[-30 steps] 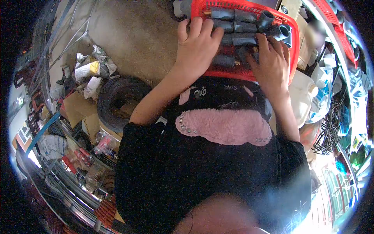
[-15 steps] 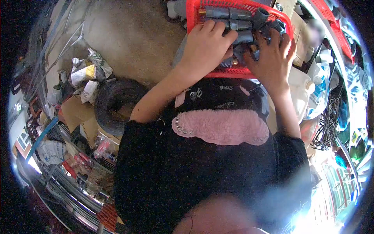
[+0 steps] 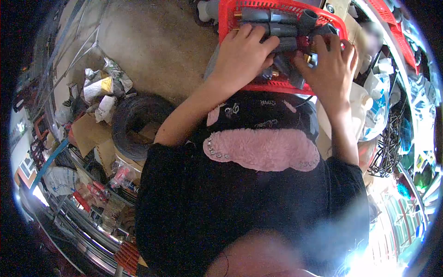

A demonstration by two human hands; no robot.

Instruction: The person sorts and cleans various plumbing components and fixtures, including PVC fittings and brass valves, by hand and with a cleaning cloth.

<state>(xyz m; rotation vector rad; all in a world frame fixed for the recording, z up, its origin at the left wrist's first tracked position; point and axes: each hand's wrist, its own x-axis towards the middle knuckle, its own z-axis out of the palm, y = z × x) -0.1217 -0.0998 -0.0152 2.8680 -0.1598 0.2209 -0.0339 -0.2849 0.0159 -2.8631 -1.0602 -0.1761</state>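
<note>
A red plastic basket [image 3: 277,86] at the top holds several dark grey cylindrical parts [image 3: 270,16], some with brass-coloured ends. My left hand [image 3: 242,57] is at its near left side, fingers bent over a grey part and closed on it; the palm side is hidden. My right hand [image 3: 330,64] is over the basket's right part, thumb and fingers curled around a grey part with a brass-coloured end [image 3: 314,59]. Between my hands, another grey part [image 3: 294,75] lies slanted, its lower end near the front rim.
A coil of black wire [image 3: 138,122] and crumpled bags [image 3: 104,87] lie left of my left arm. Right of my right arm are a white jug [image 3: 360,108] and a heap of dark metal pieces [image 3: 387,147]. Another red basket [image 3: 399,37] is at the upper right.
My right hand has shifted slightly right, with the brass-coloured end now showing by its thumb. The grey part between my hands has become more visible and slanted. My left hand has barely moved.
</note>
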